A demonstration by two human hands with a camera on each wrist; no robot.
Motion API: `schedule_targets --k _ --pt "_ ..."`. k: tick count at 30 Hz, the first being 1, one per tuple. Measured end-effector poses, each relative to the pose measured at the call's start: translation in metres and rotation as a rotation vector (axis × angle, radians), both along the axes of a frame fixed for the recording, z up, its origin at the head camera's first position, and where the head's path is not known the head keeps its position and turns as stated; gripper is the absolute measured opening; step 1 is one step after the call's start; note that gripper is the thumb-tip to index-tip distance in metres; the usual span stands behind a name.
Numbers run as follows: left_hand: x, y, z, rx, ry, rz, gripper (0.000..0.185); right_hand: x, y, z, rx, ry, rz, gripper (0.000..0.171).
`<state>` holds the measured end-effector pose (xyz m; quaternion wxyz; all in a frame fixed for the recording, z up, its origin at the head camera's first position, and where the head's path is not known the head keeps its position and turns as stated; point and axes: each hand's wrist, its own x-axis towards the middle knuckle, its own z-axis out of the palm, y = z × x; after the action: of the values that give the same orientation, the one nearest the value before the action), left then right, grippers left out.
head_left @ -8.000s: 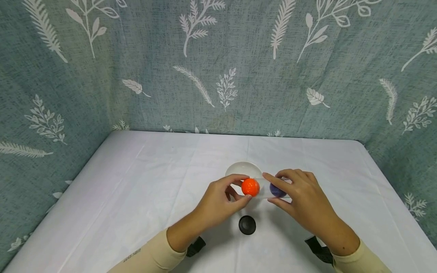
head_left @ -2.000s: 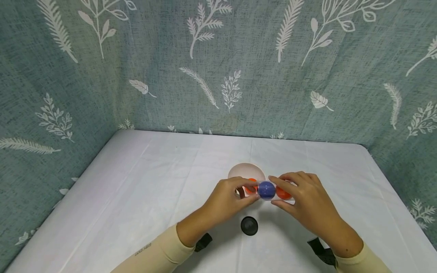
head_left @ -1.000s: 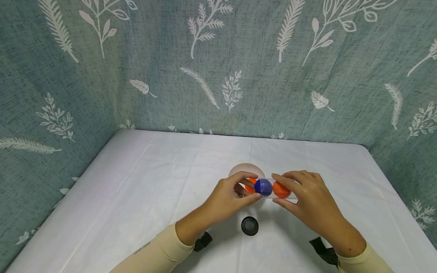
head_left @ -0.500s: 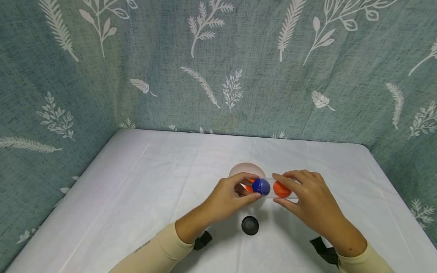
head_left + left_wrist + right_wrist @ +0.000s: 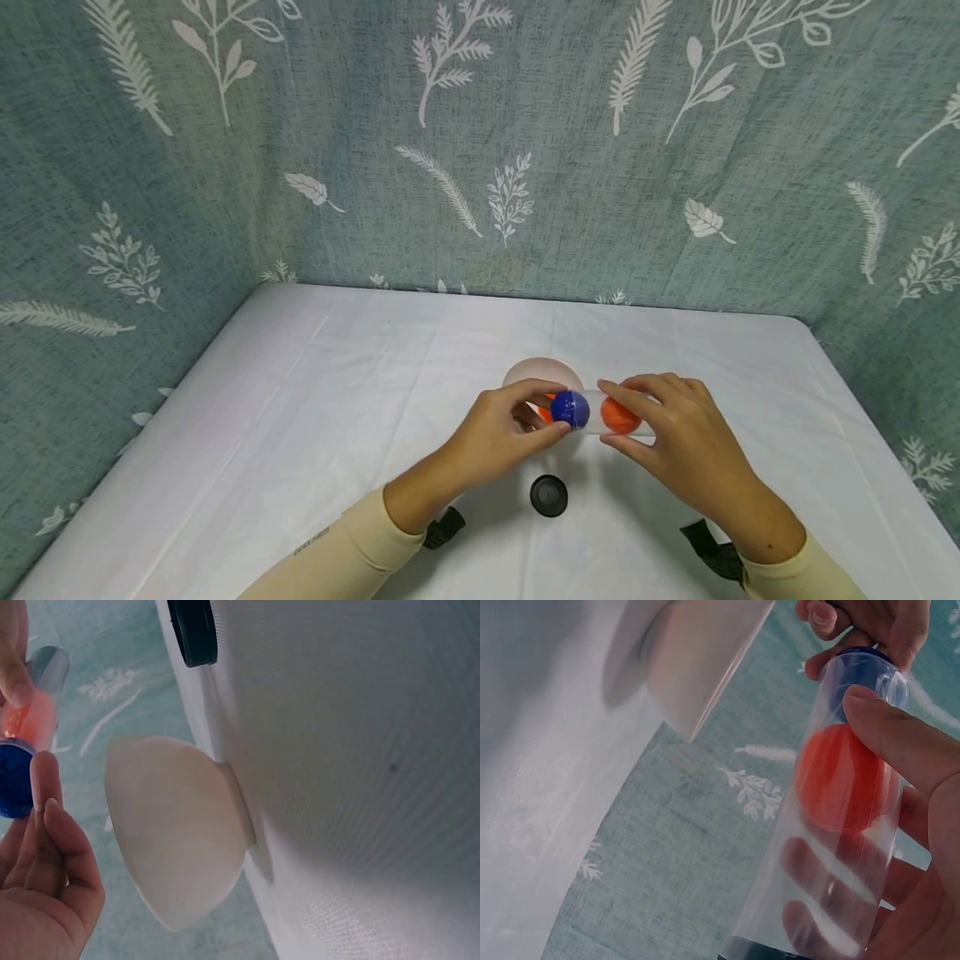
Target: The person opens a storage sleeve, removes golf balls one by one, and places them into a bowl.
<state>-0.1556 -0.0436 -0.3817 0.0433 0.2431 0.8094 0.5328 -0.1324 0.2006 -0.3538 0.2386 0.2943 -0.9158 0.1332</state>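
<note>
- Clear tube (image 5: pixel 611 414): held level above the white table (image 5: pixel 315 433), at 12 o'clock from the black cap (image 5: pixel 548 495), just in front of the white bowl (image 5: pixel 542 373).
- Right hand (image 5: pixel 671 446): fingers and thumb curled round the tube's far half; an orange ball (image 5: pixel 619 415) already sits inside, seen through the wall in the right wrist view (image 5: pixel 840 780).
- Left hand (image 5: pixel 498 437): thumb and fingertips pinch a blue ball (image 5: pixel 571 409) at the tube's open mouth, at 9 o'clock from the orange ball.
- Progress, judged: one ball in, blue one at the mouth, not yet fully seated. Another orange ball (image 5: pixel 546 407) shows behind the blue. Cap lies loose on the table, untouched.
- Room: bowl rim close at 12 o'clock; cap near at 6 o'clock; table open toward 9 and 3 o'clock; patterned curtain (image 5: pixel 480 150) well behind.
</note>
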Motion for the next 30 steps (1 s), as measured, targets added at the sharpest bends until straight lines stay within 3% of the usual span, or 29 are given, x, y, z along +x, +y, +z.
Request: schedule_targets --k 15,30 --pt "-0.004 -0.005 0.000 -0.003 0.033 0.023 0.038 0.000 0.001 0.000 -0.006 -0.014 -0.012 0.069" --pt "-0.012 -0.012 -0.003 -0.100 0.038 0.093 0.037 -0.001 -0.001 0.000 -0.005 -0.034 -0.041 0.066"
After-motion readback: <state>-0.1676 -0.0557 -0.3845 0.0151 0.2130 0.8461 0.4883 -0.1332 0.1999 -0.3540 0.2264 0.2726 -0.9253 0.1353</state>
